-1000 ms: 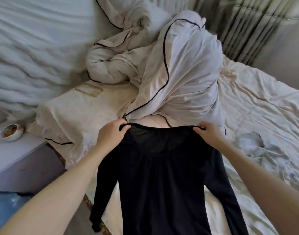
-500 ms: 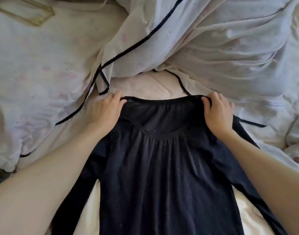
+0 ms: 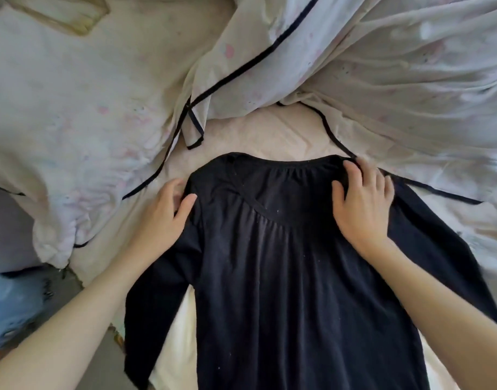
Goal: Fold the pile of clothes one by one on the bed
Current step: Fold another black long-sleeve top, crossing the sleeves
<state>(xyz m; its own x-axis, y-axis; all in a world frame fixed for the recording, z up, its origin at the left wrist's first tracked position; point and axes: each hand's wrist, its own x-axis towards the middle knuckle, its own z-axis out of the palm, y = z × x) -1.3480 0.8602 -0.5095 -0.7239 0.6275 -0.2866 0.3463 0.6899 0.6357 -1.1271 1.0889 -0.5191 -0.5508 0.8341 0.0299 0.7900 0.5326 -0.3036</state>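
Note:
A black long-sleeved top (image 3: 292, 277) lies spread flat on the bed sheet (image 3: 258, 136), neckline away from me, with its sleeves trailing down on both sides. My left hand (image 3: 165, 212) hovers at the left shoulder, fingers loosely curved, its thumb touching the fabric. My right hand (image 3: 362, 204) rests flat on the right shoulder with its fingers spread. Neither hand grips the cloth.
A rumpled pale duvet with dark piping (image 3: 354, 66) is heaped beyond the top, across the bed's far side. A pillow-like cushion (image 3: 72, 122) lies to the left. The bed's left edge drops to the floor, where something blue (image 3: 13, 302) lies.
Both hands let go of the top's shoulders after laying it down. The left hand slid outward off the neckline, and the right one flattened onto the fabric.

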